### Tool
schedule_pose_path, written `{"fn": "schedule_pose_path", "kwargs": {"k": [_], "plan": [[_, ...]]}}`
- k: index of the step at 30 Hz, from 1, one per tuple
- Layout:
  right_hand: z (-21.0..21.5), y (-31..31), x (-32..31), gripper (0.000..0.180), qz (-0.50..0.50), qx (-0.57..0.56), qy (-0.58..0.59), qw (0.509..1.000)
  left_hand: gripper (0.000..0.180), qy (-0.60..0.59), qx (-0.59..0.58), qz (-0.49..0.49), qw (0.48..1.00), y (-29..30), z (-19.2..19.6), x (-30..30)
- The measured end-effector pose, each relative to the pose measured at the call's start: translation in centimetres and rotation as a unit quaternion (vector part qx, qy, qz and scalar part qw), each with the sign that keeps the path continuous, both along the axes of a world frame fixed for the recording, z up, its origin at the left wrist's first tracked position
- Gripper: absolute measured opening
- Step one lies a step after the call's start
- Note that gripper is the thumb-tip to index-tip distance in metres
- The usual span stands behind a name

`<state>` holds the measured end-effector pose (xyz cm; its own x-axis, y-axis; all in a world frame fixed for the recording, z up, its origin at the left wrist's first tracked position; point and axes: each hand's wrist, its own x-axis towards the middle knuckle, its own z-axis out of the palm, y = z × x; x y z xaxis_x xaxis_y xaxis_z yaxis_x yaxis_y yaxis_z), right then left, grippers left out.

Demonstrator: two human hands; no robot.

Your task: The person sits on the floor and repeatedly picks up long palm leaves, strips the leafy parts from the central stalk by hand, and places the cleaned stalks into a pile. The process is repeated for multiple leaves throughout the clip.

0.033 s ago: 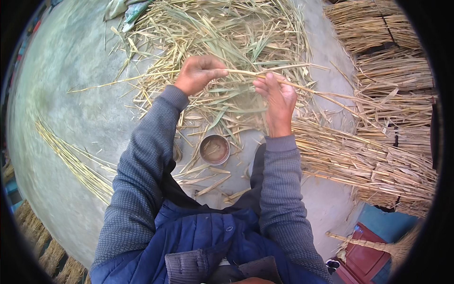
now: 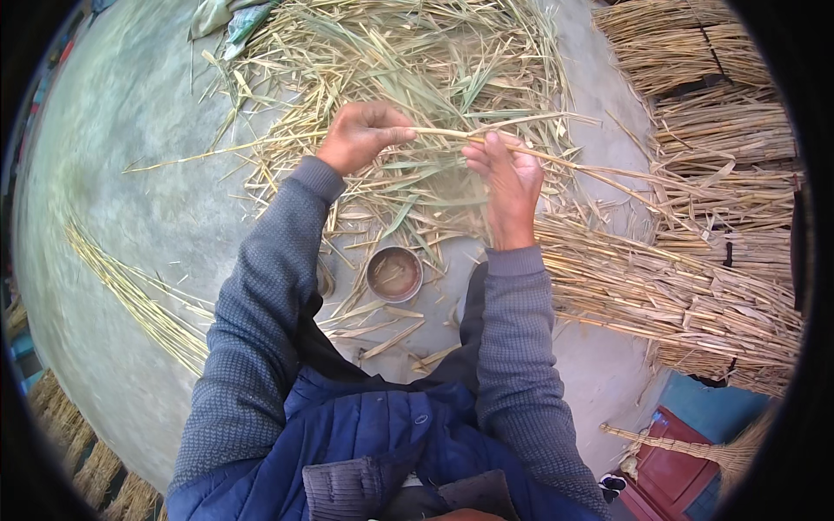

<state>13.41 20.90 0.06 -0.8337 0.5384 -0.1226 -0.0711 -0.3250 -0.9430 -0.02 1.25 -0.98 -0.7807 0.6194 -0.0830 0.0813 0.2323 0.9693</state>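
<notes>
A long, dry reed stalk (image 2: 443,133) stretches across in front of me, above a heap of stripped leaves and husks (image 2: 373,52). Near one part of it, my left hand (image 2: 365,137) is closed in a pinch of thumb and fingers. A thin end sticks out to the left of that hand. My right hand (image 2: 511,182) grips the stalk further right, thumb pressed on it and fingers partly curled. Past the right hand the stalk splits into thinner branches with dry leaves, reaching toward the stacked bundles. Both hands are raised above the floor.
Between my legs stands a small round metal bowl (image 2: 395,300). Thin pale stalks (image 2: 143,300) lie on the concrete floor to the left. A large reed bundle (image 2: 669,291) lies at right, beside stacked tied bundles (image 2: 730,139). A broom (image 2: 669,445) rests at lower right.
</notes>
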Motion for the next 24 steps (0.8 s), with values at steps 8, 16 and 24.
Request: {"fn": "schedule_pose_path", "kwargs": {"k": [8,16,24], "plan": [[-0.9,2.3,0.3,0.028,-0.001,0.032,-0.022,0.999,0.017,-0.044,0.158,0.181,0.970,-4.4,1.7,-4.2],[-1.2,-0.7,-0.7,0.030,0.042,-0.009,-0.019,0.999,0.026,0.421,-0.038,-0.030,0.906,-0.2,0.2,-0.2],[-0.3,1.4,0.0,0.032,0.017,-0.026,0.002,1.000,0.016,0.343,-0.075,-0.015,0.936,-1.3,0.9,-1.9]]}}
